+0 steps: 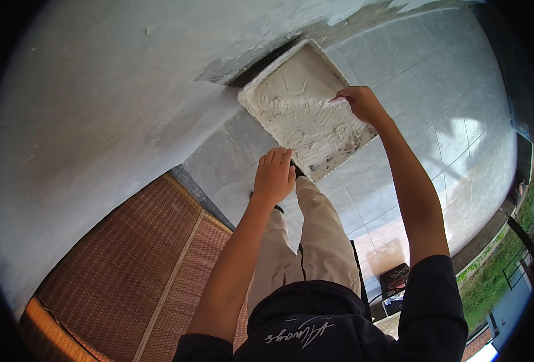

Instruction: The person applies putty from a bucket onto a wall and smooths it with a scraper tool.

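A shallow square tray (266, 123) with a crusted pale rim lies on the floor in front of me. Wet, cream-white paste (306, 114) covers its bottom, smoothed at the far end and ridged nearer to me. My left hand (275, 174) is on the tray's near left edge, fingers together and bent over the rim. Above the right side of the tray, my right hand (363, 104) is closed on a thin, pale, flat piece (337, 99), like a small scraper. Most of that piece is hidden by the fingers.
A grey plastered wall (116, 102) rises on the left, close to the tray. Grey floor tiles (412, 78) spread to the right. Brown woven matting (122, 259) is at the lower left. A dark box (395, 280) stands near my right side, and grass (490, 301) shows outside.
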A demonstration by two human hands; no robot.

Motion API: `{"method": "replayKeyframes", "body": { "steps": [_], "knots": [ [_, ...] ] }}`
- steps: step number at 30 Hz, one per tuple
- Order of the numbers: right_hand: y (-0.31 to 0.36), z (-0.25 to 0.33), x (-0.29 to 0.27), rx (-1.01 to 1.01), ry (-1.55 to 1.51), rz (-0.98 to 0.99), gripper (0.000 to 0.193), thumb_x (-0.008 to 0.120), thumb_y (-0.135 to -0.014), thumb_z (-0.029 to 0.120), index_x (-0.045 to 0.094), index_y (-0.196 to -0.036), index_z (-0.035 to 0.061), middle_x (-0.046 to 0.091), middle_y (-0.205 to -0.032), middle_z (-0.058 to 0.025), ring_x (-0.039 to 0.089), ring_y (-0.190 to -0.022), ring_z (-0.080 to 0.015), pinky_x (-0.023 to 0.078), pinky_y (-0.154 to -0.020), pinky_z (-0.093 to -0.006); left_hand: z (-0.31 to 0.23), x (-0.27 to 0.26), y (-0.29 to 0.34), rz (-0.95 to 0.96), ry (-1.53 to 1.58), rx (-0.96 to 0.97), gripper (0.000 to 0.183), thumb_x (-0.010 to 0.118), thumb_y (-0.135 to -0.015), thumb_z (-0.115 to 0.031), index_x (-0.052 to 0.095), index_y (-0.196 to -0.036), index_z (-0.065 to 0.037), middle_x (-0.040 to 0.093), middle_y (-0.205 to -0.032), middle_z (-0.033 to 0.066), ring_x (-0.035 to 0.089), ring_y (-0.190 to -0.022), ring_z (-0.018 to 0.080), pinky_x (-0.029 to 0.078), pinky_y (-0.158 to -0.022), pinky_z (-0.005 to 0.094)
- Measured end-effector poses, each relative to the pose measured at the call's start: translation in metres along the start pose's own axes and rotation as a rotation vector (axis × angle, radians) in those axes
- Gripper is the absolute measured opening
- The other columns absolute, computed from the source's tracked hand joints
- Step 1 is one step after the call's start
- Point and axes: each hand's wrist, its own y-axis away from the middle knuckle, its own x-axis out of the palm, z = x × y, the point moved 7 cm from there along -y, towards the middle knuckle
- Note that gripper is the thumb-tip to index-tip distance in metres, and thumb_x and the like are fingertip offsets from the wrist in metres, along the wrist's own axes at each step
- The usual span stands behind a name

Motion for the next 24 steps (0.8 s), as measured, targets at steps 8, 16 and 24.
{"method": "replayKeyframes", "body": {
  "steps": [8, 16, 24],
  "knots": [
    [-0.012, -0.003, 0.008, -0.115, 0.106, 0.049, 0.041, 0.050, -0.076, -0.013, 0.075, -0.099, 0.0107, 0.071, -0.093, -0.0170, 0.066, -0.087, -0.0370, 0.052, -0.080, -0.0417, -0.004, 0.016, 0.000, 0.029, 0.042, -0.010, 0.043, 0.062, -0.085, -0.014, 0.051, -0.124, -0.002, 0.056, -0.125, 0.0145, 0.049, -0.121, 0.0320, 0.039, -0.100, 0.0456],
    [-0.018, -0.002, 0.012, -0.148, 0.107, 0.049, 0.045, 0.050, -0.072, -0.016, 0.075, -0.099, 0.0107, 0.071, -0.093, -0.0166, 0.067, -0.087, -0.0363, 0.053, -0.081, -0.0413, -0.006, 0.023, 0.001, 0.048, 0.070, -0.025, 0.041, 0.061, -0.086, -0.014, 0.051, -0.124, -0.002, 0.056, -0.125, 0.0146, 0.049, -0.122, 0.0323, 0.039, -0.100, 0.0455],
    [-0.028, -0.007, 0.016, -0.131, 0.086, 0.085, 0.028, 0.054, -0.088, -0.006, 0.074, -0.103, 0.0068, 0.072, -0.094, -0.0176, 0.067, -0.082, -0.0351, 0.052, -0.079, -0.0391, 0.002, 0.032, 0.012, 0.041, 0.077, -0.040, 0.041, 0.060, -0.088, -0.014, 0.051, -0.125, -0.002, 0.055, -0.126, 0.0148, 0.048, -0.122, 0.0327, 0.037, -0.102, 0.0457]
  ]
}}
